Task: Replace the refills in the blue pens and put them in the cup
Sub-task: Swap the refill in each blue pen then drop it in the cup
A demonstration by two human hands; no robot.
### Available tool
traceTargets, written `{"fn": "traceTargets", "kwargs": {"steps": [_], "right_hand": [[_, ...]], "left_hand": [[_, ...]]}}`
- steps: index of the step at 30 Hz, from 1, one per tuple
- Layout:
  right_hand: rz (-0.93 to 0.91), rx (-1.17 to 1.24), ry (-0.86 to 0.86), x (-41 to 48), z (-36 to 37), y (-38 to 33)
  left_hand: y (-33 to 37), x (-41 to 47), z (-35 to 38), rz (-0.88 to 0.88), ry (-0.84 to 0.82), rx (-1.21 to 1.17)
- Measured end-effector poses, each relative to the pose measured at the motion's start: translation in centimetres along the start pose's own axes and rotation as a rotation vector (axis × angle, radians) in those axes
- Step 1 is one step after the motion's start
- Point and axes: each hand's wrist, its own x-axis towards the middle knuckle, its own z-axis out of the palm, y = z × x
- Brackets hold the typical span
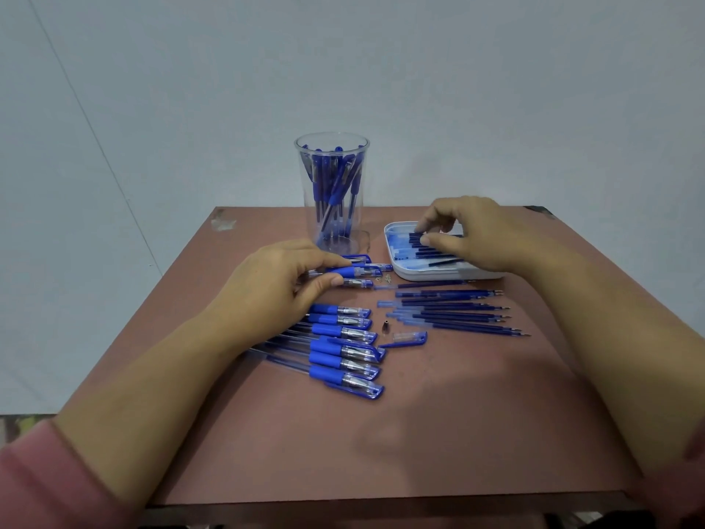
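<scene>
I am pinching a refill [415,236] in the tray [438,277] with my right hand [471,232], its long axis running crosswise under that grip toward the pen [362,269] my left hand [282,278] is gripping.

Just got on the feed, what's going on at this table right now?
A person is refilling blue pens. The left hand pinches one pen at the far end of the row of pens lying on the table. The right hand reaches into the white tray, fingers curled over the refills; whether one is gripped is unclear. Loose refills and a cap lie nearer, and the clear cup already holds several pens.
</scene>
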Motion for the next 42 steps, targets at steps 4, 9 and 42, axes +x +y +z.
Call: {"fn": "traceTargets", "kwargs": {"steps": [4,9,42], "right_hand": [[-0.198,-0.145,0.155,-2.4,0.5,-1.6],[-0.403,-0.279,0.303,-4.8,0.6,-1.8],[-0.339,-0.074,0.211,-4.4,3.2,-2.5]], "left_hand": [[-0.2,0.0,0.0,-0.001,0.016,0.01],[0.0,-0.1,-0.1,0.022,0.041,0.002],[0.3,-0.1,-0.2,0.016,0.01,-0.03]]}}
